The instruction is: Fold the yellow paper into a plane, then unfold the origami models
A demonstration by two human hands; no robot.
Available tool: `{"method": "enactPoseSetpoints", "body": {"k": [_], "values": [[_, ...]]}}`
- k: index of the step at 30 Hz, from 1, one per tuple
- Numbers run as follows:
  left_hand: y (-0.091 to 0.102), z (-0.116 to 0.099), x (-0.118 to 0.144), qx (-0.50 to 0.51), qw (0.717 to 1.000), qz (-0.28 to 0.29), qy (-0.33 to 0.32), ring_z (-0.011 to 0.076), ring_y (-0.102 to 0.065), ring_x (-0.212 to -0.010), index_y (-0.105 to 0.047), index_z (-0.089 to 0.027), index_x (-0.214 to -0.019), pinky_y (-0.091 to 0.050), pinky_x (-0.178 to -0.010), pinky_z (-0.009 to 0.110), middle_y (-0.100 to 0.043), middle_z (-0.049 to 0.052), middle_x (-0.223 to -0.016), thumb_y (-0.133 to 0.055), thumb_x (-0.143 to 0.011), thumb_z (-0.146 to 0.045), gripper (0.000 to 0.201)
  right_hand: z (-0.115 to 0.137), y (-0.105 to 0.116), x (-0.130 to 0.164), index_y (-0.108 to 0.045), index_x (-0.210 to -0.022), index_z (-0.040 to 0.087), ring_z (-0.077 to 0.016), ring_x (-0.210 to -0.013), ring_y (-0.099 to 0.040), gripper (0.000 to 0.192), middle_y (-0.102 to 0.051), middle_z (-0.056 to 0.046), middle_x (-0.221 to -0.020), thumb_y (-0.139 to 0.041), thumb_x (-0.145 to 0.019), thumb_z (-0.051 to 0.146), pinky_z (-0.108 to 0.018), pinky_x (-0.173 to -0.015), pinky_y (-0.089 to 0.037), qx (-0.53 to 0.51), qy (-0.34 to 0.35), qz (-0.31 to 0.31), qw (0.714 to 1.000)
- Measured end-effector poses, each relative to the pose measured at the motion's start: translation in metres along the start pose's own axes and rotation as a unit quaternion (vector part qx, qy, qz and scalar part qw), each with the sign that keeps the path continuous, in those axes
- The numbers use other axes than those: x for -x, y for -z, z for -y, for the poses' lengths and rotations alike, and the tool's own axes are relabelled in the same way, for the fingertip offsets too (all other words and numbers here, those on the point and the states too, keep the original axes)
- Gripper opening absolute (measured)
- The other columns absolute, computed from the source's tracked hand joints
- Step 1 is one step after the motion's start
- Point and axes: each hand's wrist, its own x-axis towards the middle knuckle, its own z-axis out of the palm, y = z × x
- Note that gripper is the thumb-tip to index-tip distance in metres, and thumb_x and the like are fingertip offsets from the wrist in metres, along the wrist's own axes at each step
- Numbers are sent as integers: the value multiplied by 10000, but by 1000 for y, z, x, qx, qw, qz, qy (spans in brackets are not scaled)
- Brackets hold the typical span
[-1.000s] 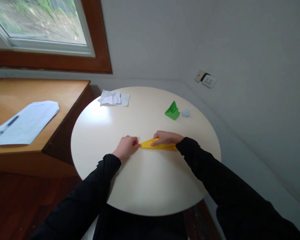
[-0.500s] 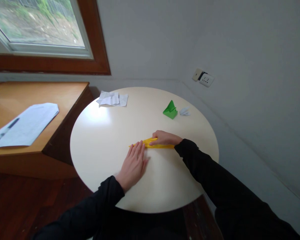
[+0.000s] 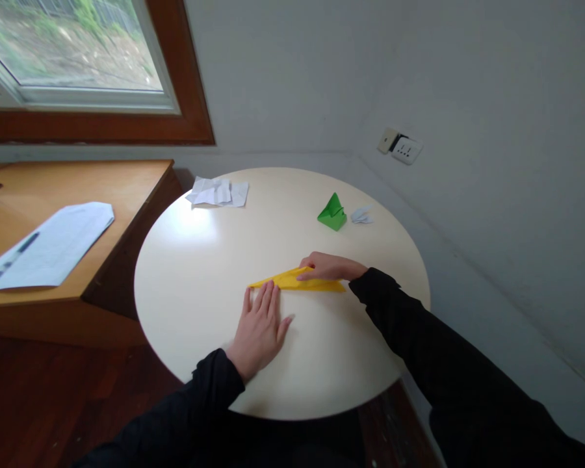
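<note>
I see bare table [image 3: 199, 260] left of the hands; green fold [image 3: 332, 213] and crumpled paper [image 3: 218, 192] crowd the far edge.

Far table edge: crumpled white paper [image 3: 218, 192]
Far right: green folded figure [image 3: 332, 212] — small white folded piece [image 3: 361, 216] just beside it
Left desk [image 3: 127, 188]: white envelope [image 3: 46, 246]
Right wall: socket [image 3: 407, 150]

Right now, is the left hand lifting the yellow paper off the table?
No, the left hand lies flat beside the yellow paper, which rests on the table.
</note>
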Motion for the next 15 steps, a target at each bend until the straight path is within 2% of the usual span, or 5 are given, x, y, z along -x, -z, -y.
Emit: {"method": "enactPoseSetpoints", "body": {"k": [6, 12, 15], "values": [[8, -4, 0, -11, 999, 22, 39, 351, -321, -1324, -376, -96, -1368, -150, -1024, 700, -371, 170, -1431, -291, -936, -408, 539, -1, 4, -2, -666, -798, 120, -128, -625, -460, 456, -584, -11, -688, -560, -712, 555, -243, -567, -302, 0, 18, 36, 999], [9, -4, -1, -12, 998, 36, 46, 351, -322, -1322, -379, -111, -1366, -177, -996, 720, -357, 184, -1436, -304, -931, -396, 525, -4, 0, -5, -585, -689, 136, -113, -587, -413, 373, -495, 18, -602, -627, -666, 507, -236, -523, -265, 31, -6, 16, 999], [9, -4, -2, -13, 998, 46, 47, 350, -326, -1320, -383, -111, -1363, -198, -979, 729, -354, 186, -1436, -298, -931, -398, 525, -8, 0, -4, -505, -596, 157, -93, -537, -356, 382, -414, 42, -547, -615, -666, 515, -241, -494, -225, 43, -16, 28, 999]]}}
